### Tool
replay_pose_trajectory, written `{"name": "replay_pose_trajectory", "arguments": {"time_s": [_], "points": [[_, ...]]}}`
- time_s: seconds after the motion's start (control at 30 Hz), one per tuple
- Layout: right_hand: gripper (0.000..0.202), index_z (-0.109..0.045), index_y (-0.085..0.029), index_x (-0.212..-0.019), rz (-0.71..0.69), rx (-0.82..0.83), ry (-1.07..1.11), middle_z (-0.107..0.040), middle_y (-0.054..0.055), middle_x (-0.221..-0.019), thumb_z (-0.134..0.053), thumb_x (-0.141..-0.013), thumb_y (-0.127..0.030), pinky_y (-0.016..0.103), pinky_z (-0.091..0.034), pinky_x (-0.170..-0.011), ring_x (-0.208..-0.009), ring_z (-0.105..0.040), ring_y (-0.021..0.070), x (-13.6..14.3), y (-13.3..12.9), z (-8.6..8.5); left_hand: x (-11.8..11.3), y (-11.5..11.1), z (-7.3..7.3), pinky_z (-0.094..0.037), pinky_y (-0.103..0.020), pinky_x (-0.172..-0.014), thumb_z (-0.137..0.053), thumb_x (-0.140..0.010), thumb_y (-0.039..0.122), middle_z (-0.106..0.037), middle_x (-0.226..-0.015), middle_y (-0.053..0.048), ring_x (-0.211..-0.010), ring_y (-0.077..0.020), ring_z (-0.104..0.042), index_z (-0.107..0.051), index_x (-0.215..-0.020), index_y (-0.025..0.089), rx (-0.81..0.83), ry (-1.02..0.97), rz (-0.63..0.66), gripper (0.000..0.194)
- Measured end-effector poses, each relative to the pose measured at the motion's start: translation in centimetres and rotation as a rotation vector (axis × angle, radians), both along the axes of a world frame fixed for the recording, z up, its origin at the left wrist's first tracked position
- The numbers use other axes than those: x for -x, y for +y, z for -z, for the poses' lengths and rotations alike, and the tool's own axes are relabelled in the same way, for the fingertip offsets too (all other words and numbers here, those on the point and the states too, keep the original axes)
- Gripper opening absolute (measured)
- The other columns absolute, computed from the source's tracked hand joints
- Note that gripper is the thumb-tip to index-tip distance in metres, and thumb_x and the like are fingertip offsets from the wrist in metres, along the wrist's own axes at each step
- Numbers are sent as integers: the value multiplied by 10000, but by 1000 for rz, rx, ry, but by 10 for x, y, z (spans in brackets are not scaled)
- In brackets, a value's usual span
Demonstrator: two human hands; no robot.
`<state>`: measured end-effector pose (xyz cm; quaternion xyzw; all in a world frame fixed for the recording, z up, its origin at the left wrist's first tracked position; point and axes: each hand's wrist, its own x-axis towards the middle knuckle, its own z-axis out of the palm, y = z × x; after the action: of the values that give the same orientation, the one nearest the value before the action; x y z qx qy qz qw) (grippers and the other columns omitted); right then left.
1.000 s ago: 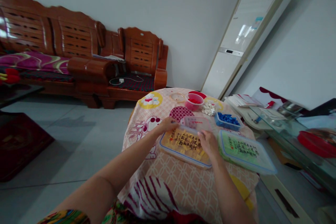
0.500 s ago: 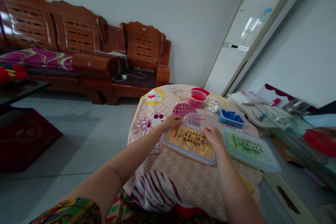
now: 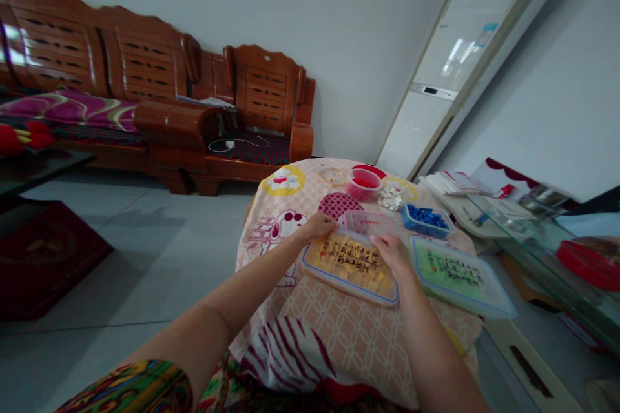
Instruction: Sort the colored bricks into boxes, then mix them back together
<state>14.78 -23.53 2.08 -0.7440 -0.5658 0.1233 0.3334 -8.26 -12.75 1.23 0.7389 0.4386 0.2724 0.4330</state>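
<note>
A clear lidded box of yellow pieces [image 3: 349, 264], with a blue rim and dark writing on its lid, lies on the cloth-covered round table [image 3: 339, 342]. My left hand [image 3: 322, 224] is closed at its far left corner, fingers on the lid's edge. At the far right corner my right hand [image 3: 391, 250] grips the edge, fingers bent. Just beyond the box is a clear pinkish container [image 3: 369, 222]. Right of my right hand lies a lidded box of green pieces [image 3: 460, 276].
Farther back stand a pink tub with red pieces [image 3: 363, 184], a pile of white pieces [image 3: 390, 196] and a box of blue pieces [image 3: 426, 219]. A round lid [image 3: 332, 176] lies near the far edge. A glass table [image 3: 537, 239] stands at right.
The view has shifted very slightly. Both hands keep their places at the corners of the yellow box, and nothing else has visibly moved.
</note>
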Motion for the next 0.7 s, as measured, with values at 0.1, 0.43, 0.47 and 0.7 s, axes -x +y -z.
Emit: {"name": "replay_pose_trajectory", "arguments": {"time_s": [0.1,0.43,0.47,0.7], "points": [[427,-548,-200,-520,-12,-24,25,-490,-32,-476,-525,-752,-558,253,-284,-510,-520,-469,144,-2,-2,1,1,-2,1,-271,-210,-514,-528,-722,570,-393,-517,40,-551,-89,-365,-523,-547,159,-5,-63,14,447],[687,-587,-109,-1308,54,-181,273,-584,180,-1346,-441,-834,-585,433,-388,-1053,-1249,-531,299,-18,-48,36,35,-34,9,-407,-232,-655,-480,-808,462,-683,-814,-42,-748,-155,-590,-695,-882,142,-124,-50,-283,393],[698,-572,-118,-1328,63,-193,304,-569,171,-1368,-439,-837,-596,434,-374,-1071,-1270,-515,295,-18,-52,40,39,-38,8,-410,-234,-659,-498,-806,466,-691,-822,-50,-751,-157,-600,-695,-889,143,-136,-26,-321,387],[725,-567,-112,-1331,79,-217,366,-564,170,-1373,-438,-823,-613,451,-350,-1095,-1290,-493,306,-13,-53,43,50,-65,-11,-376,-228,-626,-585,-801,422,-696,-729,-40,-685,-139,-609,-715,-812,162,-263,176,-433,291]]}}
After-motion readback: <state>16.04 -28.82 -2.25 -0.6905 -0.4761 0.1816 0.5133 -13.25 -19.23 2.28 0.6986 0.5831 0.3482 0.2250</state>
